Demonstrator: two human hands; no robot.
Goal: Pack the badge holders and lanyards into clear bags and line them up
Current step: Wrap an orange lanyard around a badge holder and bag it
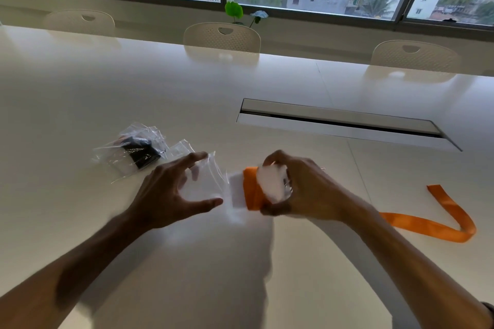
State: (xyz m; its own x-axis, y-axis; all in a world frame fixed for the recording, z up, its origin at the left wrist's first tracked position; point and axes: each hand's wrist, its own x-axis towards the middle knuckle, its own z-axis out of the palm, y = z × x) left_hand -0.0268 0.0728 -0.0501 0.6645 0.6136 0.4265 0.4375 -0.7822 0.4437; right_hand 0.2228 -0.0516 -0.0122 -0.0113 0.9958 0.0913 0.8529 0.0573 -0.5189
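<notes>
Hands: right (299,187) grips lanyard bundle (254,189); left (171,192) pinches clear bag (205,181).

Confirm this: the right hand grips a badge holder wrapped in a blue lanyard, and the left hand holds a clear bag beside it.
Not quite: the lanyard is orange, not blue, as the head view shows. The right hand does grip the badge holder wrapped in it, and the left hand holds a clear bag beside it.

Bare table (187,83) toward 12 o'clock; packed bag (133,153) at 10, orange lanyard (438,224) at 3, cable slot (344,124) at 1.
</notes>
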